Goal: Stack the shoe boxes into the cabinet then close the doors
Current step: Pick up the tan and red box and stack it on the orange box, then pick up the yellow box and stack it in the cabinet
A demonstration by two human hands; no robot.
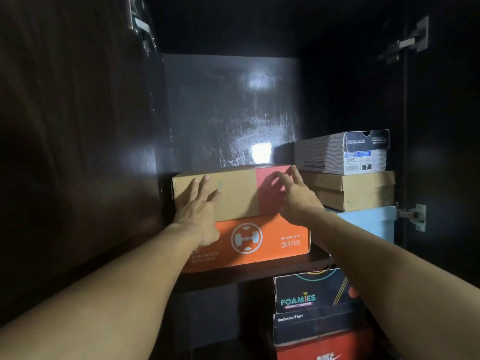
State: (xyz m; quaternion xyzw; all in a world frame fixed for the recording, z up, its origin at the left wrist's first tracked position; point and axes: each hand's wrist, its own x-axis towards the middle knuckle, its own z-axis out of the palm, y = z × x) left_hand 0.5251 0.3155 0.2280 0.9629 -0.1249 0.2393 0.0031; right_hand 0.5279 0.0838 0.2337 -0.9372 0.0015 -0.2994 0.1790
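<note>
A tan cardboard shoe box with a red band [235, 193] lies on top of an orange shoe box [259, 242] on the upper shelf of the dark cabinet. My left hand [198, 206] presses flat against the tan box's front left, fingers spread. My right hand [296, 196] rests with spread fingers on the red band at the box's right end. Neither hand grips anything. To the right stands a stack: a grey patterned box [337, 153] on a brown box [350, 190] on a light blue box [368, 224].
The wooden shelf edge [254, 276] runs below the orange box. Under it stand a black Foamies box [311, 292], a black Onitsuka Tiger box [317, 328] and a red box [324, 352]. Both cabinet doors are open: left door [72, 139], right door [446, 126] with hinges.
</note>
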